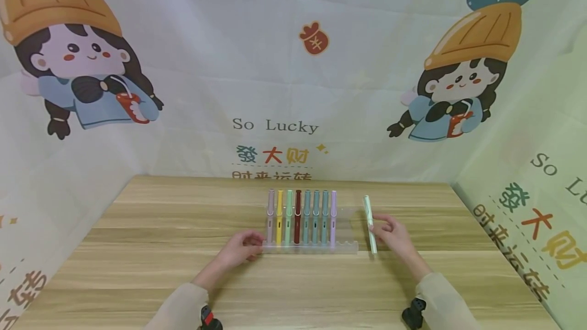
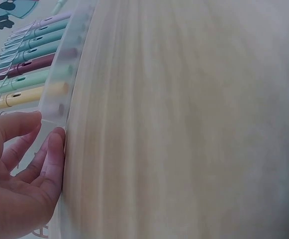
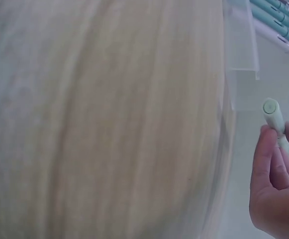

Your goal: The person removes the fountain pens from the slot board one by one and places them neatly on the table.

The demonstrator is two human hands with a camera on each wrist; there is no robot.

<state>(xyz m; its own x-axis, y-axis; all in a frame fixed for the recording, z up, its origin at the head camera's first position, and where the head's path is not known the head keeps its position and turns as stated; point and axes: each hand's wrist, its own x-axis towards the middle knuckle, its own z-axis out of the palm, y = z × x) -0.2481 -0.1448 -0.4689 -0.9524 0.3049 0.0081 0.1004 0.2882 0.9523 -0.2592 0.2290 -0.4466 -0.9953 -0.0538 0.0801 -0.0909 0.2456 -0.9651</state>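
Pale sleeves (image 1: 180,308) lie nearest, at lower left and lower right. Left of centre, the left hand (image 1: 242,247) has relaxed fingers by the end of the clear rack (image 1: 346,248); contact is unclear, and unsteadied it could slide if bumped. Right of centre, the right hand (image 1: 395,234) pinches a pale green pen (image 1: 369,214), long axis near vertical, top pointing slightly left; a loose pinch might let it twist.

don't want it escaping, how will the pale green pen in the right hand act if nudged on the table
The pale green pen is probably stiff, looking straight in the right hand. It seems light, being slim and pinched in the fingers. Its round end suggests it may roll.
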